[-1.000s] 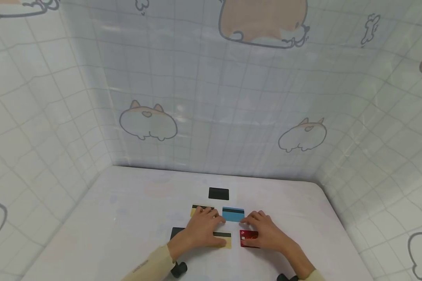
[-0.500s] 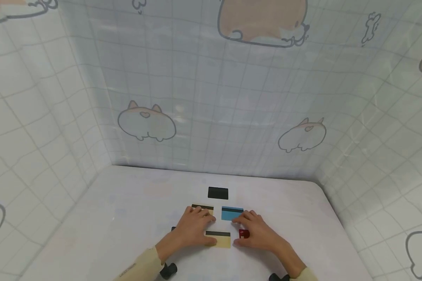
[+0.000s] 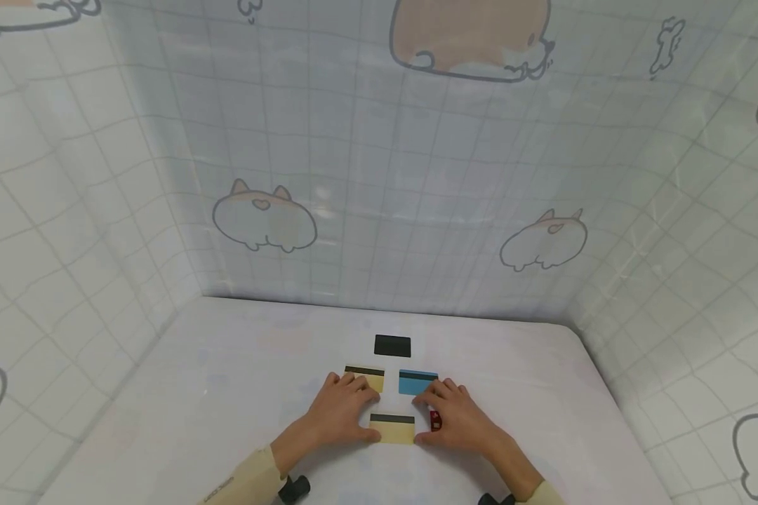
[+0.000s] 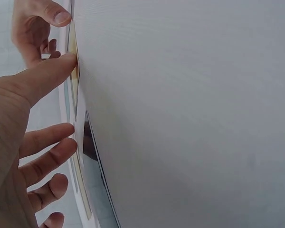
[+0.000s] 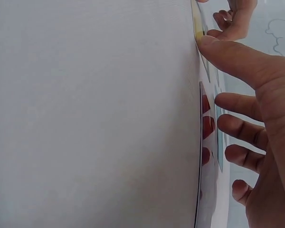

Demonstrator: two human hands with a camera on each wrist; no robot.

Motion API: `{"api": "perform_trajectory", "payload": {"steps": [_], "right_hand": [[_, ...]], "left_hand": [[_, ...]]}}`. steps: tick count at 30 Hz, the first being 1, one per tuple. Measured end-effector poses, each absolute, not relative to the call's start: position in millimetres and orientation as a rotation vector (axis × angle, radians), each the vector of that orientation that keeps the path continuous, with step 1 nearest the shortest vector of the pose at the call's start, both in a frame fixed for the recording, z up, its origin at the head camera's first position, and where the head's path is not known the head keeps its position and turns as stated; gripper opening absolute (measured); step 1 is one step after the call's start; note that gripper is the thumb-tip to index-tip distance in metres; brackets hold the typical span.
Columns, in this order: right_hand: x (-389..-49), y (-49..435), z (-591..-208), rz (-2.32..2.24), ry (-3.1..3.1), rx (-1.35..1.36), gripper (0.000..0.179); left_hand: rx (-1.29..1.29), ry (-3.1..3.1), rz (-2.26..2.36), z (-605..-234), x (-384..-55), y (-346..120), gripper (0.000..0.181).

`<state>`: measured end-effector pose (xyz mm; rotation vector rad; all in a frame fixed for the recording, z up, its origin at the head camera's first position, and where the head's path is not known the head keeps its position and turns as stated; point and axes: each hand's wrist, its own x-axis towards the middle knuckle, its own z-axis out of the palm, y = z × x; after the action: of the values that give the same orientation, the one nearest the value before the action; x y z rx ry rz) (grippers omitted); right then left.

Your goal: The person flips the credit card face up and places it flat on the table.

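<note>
My left hand (image 3: 337, 415) and right hand (image 3: 457, 419) flank a pale yellow card (image 3: 392, 430) with a dark stripe, lying flat. The left thumb tip is at its left edge, the right thumb tip at its right edge. Left fingertips reach the lower left part of another yellow card (image 3: 374, 381) behind. Beside a blue card (image 3: 415, 383) are the right fingertips. A red card (image 3: 435, 421) lies mostly covered by the right hand. In the left wrist view a dark glossy card (image 4: 91, 156) lies under the left hand, which hides it from the head view.
A black card (image 3: 392, 346) lies behind the others on the white table (image 3: 259, 358). Grid-patterned curtains (image 3: 404, 210) with cartoon dogs stand at the back and both sides. Black wrist straps (image 3: 295, 489) sit near the sleeves.
My left hand has drawn back to the left, its thumb going from on top of the front yellow card to its left edge. My right hand has moved left from the red card towards the yellow one.
</note>
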<state>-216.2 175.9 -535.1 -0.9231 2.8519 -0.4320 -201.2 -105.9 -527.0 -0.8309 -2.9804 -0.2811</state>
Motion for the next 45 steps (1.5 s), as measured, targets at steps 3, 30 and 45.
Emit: {"api": "perform_trajectory", "payload": {"steps": [3, 30, 45], "right_hand": [[-215.4, 175.8, -534.6, -0.435, 2.841, -0.912, 0.060], [-212.5, 175.7, -535.5, -0.467, 2.786, -0.907, 0.052], [-209.4, 175.7, -536.2, -0.481, 2.760, -0.915, 0.053]], "left_hand": [[-0.833, -2.978, -0.291, -526.7, -200.8, -106.9, 0.062], [-0.865, -3.036, -0.307, -526.0, -197.4, -109.5, 0.052], [-0.883, -3.016, -0.328, -526.0, -195.6, -107.1, 0.047]]}}
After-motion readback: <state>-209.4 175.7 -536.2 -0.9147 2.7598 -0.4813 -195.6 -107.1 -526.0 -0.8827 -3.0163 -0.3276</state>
